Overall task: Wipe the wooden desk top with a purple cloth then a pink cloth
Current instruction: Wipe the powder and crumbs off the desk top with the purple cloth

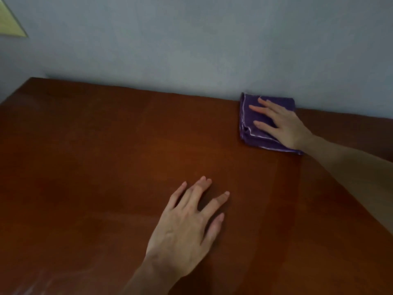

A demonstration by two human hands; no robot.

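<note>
Head view: dim room.
Surface (106,156): reddish-brown wood, meets grey wall (191,50) at far edge.
Right hand (280,122): spread flat on purple cloth (246,116), far right.
Left hand (189,222): splayed, empty, near centre.

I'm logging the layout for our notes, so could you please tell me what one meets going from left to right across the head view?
Yellow panel on the wall, then left hand flat on the desk, then purple cloth, then right hand pressing on it.

A plain indoor room I take for a home or office, my wooden desk top (106,156) against a bare pale blue-grey wall (191,43), dim light
</note>
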